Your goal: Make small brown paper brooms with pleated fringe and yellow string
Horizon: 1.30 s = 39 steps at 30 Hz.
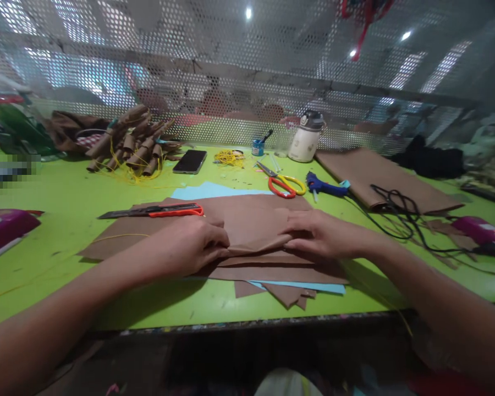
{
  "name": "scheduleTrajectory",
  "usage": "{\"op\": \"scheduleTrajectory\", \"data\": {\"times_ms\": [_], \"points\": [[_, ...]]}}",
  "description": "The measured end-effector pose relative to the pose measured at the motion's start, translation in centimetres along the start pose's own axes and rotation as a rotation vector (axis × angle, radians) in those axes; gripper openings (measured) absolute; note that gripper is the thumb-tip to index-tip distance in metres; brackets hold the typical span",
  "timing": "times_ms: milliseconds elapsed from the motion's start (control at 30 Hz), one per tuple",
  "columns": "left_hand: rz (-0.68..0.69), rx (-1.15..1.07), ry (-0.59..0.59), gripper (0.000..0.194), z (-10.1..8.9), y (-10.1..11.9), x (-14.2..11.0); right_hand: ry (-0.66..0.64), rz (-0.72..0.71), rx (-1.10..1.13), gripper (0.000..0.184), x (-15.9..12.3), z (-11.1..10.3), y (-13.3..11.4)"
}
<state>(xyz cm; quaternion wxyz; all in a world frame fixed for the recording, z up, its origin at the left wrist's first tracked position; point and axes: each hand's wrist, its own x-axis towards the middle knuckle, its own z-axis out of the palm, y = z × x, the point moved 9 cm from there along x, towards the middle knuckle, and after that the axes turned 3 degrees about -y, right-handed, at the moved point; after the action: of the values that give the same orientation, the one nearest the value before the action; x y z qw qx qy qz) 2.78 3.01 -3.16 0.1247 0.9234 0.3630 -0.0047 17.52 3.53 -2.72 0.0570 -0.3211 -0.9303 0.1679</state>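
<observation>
A sheet of brown paper lies on a stack of brown and light blue sheets, its near edge curled up into a fold. My left hand pinches the left end of that fold between thumb and fingers. At the right end, my right hand grips the same edge, thumb below and fingers on top. Just beyond my left hand rests a utility knife with an orange-red handle, lying on the brown sheets. Light blue paper shows past the stack's far side.
Scissors, a blue glue gun, a phone and a white bottle stand or lie behind the stack. Rolled brown paper tubes with yellow string are at back left. A black cord tangles at right, near folded brown paper.
</observation>
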Motion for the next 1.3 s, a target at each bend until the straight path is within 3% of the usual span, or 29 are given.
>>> {"op": "scheduleTrajectory", "data": {"times_ms": [233, 367, 500, 800, 1300], "points": [[-0.050, 0.007, -0.023, 0.025, 0.3, -0.5, 0.2, 0.131, -0.039, -0.017, 0.022, -1.8, -0.4, 0.5], [-0.060, 0.001, -0.043, 0.025, 0.4, -0.5, 0.3, 0.178, -0.021, -0.192, 0.020, -1.1, -0.4, -1.5], [-0.068, -0.007, -0.052, 0.024, 0.3, -0.5, 0.3, 0.146, -0.027, -0.262, 0.026, 0.6, 0.5, -3.1], [-0.083, -0.060, -0.066, 0.027, 0.4, -0.9, 0.3, 0.262, -0.078, 0.002, 0.017, 1.3, 1.3, -1.3], [-0.175, -0.089, -0.072, 0.028, 0.6, -2.4, 0.2, 0.267, 0.044, -0.058, 0.019, 1.1, 0.9, -0.3]]}}
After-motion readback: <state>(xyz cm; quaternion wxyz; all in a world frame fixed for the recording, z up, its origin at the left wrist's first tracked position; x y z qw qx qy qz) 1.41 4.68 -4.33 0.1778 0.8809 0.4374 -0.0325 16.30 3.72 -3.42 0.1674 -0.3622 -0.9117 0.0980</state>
